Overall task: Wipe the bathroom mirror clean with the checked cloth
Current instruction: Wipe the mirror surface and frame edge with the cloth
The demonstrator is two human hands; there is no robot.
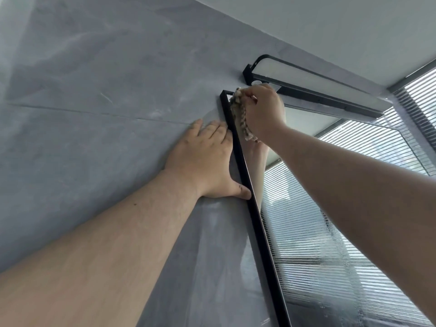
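A black-framed mirror (306, 244) hangs on a grey wall and runs from upper middle to lower right. Its glass reflects window blinds and shows wet streaks lower down. My right hand (263, 109) grips the checked cloth (240, 114) against the glass at the mirror's top left corner, and a tail of cloth hangs below the fist. My left hand (205, 159) lies flat on the wall just left of the frame, fingers spread and thumb touching the frame's edge.
A black bar lamp (318, 88) with a white diffuser is mounted just above the mirror, close over my right hand. The grey marbled wall (94, 114) fills the left. White ceiling (330, 27) lies above, and real blinds (422, 100) are at the far right.
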